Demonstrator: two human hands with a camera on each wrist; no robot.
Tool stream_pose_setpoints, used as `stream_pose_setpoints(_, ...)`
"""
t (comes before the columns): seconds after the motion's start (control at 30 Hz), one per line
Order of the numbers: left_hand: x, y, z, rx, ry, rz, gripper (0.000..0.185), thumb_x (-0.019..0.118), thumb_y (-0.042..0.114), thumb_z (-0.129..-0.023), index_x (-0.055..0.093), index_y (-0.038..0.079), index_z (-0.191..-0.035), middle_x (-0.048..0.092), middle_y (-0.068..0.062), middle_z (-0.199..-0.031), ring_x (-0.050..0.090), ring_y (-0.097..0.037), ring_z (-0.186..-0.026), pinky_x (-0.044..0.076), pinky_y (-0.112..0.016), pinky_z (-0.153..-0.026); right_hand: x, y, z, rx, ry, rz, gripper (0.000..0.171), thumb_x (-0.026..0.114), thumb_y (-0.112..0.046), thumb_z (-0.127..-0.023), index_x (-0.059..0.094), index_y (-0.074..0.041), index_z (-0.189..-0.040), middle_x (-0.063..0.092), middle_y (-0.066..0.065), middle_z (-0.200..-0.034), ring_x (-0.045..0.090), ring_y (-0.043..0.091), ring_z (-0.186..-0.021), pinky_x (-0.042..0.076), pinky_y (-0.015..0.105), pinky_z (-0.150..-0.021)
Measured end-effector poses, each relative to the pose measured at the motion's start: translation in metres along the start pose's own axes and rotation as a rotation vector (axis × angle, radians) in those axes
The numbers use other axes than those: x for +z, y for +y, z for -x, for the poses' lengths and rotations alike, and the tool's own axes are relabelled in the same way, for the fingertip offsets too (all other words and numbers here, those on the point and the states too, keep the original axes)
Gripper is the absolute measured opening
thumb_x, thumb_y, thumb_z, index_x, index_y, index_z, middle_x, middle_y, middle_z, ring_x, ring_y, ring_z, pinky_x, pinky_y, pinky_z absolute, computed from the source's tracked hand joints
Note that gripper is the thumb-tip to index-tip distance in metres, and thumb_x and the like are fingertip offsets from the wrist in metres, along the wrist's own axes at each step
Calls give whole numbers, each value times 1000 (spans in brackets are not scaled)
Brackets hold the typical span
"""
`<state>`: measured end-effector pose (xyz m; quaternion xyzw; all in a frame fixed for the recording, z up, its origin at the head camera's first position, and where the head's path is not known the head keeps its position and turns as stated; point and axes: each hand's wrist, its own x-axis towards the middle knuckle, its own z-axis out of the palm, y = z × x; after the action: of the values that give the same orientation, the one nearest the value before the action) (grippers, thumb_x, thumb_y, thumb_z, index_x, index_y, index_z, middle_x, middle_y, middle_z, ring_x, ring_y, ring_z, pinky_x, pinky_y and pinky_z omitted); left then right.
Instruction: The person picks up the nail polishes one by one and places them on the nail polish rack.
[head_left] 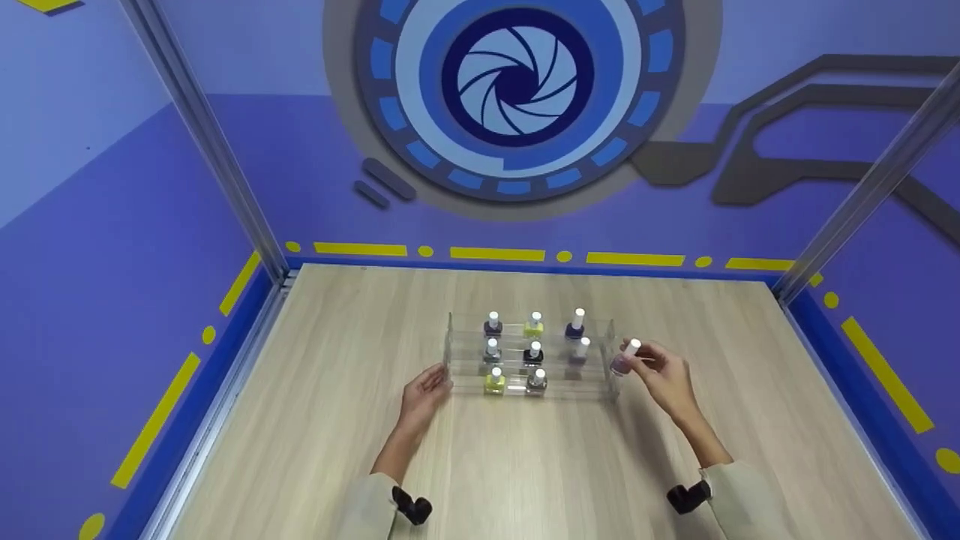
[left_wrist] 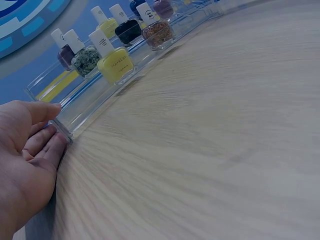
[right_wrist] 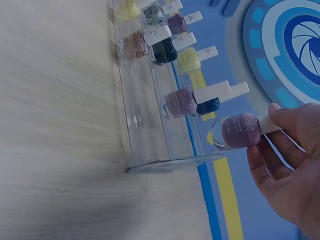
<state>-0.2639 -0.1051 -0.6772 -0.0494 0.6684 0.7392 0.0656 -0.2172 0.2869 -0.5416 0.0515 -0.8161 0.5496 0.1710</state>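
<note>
A clear tiered rack point(head_left: 562, 388) stands on the table with several white-capped nail polish bottles on its three steps. My right hand point(head_left: 664, 375) pinches the white cap of a mauve nail polish bottle point(right_wrist: 239, 131) between thumb and fingers, just outside the rack's right end. The bottle is tilted, its base toward the rack. At the other end, my left hand point(head_left: 424, 391) rests its fingertips against the rack's left side panel point(left_wrist: 62, 131), palm turned inward. On the lowest step are a yellow bottle point(left_wrist: 116, 65) and a glittery brown bottle point(left_wrist: 158, 35).
Another mauve bottle point(right_wrist: 181, 102) stands on the middle step at the right, with a dark blue bottle point(head_left: 575, 328) behind it. The wooden tabletop point(head_left: 510, 465) is bounded by blue-purple panels point(head_left: 247, 165) at the back and sides.
</note>
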Motion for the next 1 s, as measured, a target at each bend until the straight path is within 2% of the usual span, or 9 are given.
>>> stream_pose_setpoints(0.2, 0, -2, 0, 0, 0, 35, 52, 62, 7, -100, 46, -6, -148, 48, -27, -153, 45, -40, -145, 49, -39, -115, 13, -1, 0, 28, -9, -5, 21, 70, 10, -89, 70, 14, -110, 72, 34, -110, 72, 6, -89, 55, 7, -80)
stream_pose_setpoints(0.37, 0, -2, -1, 16, 8, 32, 52, 64, 7, -99, 48, -7, -146, 49, -28, -152, 47, -40, -144, 51, -38, -114, 21, 2, 1, 53, -62, 9, 22, 70, 8, -90, 70, 15, -111, 72, 33, -112, 74, 11, -91, 56, 9, -79)
stream_pose_setpoints(0.53, -1, -1, -1, 16, -1, 39, 51, 64, 6, -99, 48, -8, -146, 49, -27, -152, 46, -40, -144, 50, -36, -114, 30, 23, 0, 98, -90, 5, 26, 71, 10, -89, 70, 13, -114, 72, 32, -113, 73, 11, -93, 56, 8, -79)
stream_pose_setpoints(0.77, -2, -1, 0, 12, 13, 35, 49, 64, 6, -99, 51, -5, -145, 53, -25, -150, 49, -37, -143, 53, -30, -110, 40, 42, 0, 81, -130, -24, 24, 71, 10, -89, 71, 13, -112, 74, 31, -109, 72, 7, -90, 57, 9, -78)
stream_pose_setpoints(1.0, -2, -2, 1, 14, -10, 44, 51, 63, 7, -100, 47, -7, -147, 49, -27, -152, 47, -40, -143, 52, -38, -112, 50, 49, 2, 96, -143, -27, 20, 73, 9, -87, 73, 9, -108, 75, 26, -103, 73, 12, -87, 58, 12, -74)
